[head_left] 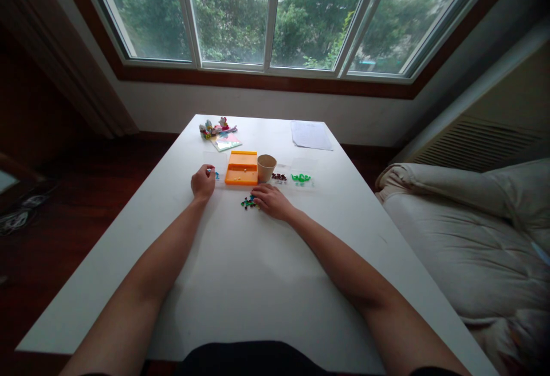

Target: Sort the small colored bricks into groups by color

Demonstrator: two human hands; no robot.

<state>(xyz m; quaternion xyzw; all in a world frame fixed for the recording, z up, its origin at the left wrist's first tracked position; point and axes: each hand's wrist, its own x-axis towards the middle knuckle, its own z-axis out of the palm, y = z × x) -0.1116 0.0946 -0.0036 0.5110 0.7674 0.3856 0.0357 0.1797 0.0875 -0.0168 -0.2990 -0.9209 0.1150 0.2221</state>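
My left hand (203, 181) is closed in a pinch beside a clear tray with small blue pieces (217, 175); what its fingertips hold is too small to name. My right hand (270, 201) rests palm down, fingers stretched out, at the right side of a small pile of mixed green, dark and blue pieces (248, 203). Between and beyond the hands lies an orange box (241, 177) with a few small yellowish pieces in it. A tan cup (266, 168) stands against its right side. Further right are dark brown pieces (279, 177) and green pieces (301, 178) in clear trays.
Small colourful figures (219, 127) and a shiny card (226, 141) are at the far left of the white table (223, 284). Papers (311, 135) lie at the far right. A cushioned seat (464, 238) stands right of the table, and windows are beyond it.
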